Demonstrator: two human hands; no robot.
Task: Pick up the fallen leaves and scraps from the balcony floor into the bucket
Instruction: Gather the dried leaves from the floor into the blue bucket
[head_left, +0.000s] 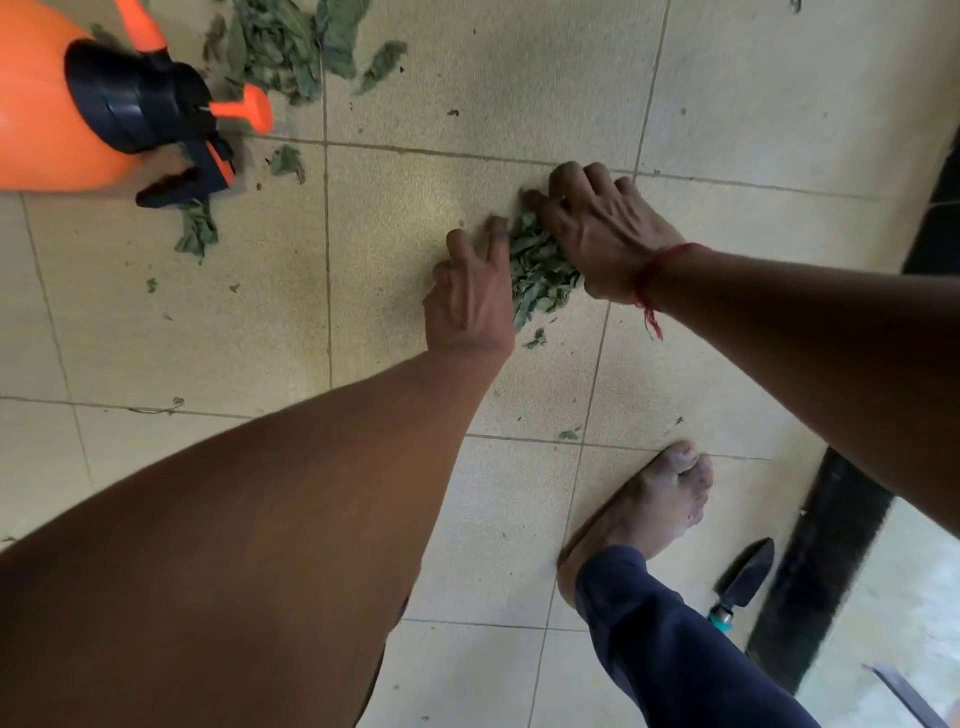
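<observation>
Both hands are down on the tiled floor (395, 218), closing on a small heap of leaves (540, 275) from either side. The left hand (470, 301) has its fingers (460, 249) bent and slightly spread, tips on the tile, and the innermost one touches the heap's left flank. The right hand (597, 234), with a red thread (649, 283) tied at the wrist, lies over the heap's right side. Its fingers (566, 179) are curled with the knuckles raised, and the tips are dug in round the leaves at the far end. The heap sits between the two sets of fingers and touches both.

A few scraps (535, 340) lie just on the near side of the heap, beside the left wrist. Well beyond the left fingers and off to their left, a larger scatter of leaves (285, 52) lies next to an orange sprayer (47, 104). Behind the right wrist are a bare foot (649, 504) and, further out, a trowel (745, 574) lying on the floor.
</observation>
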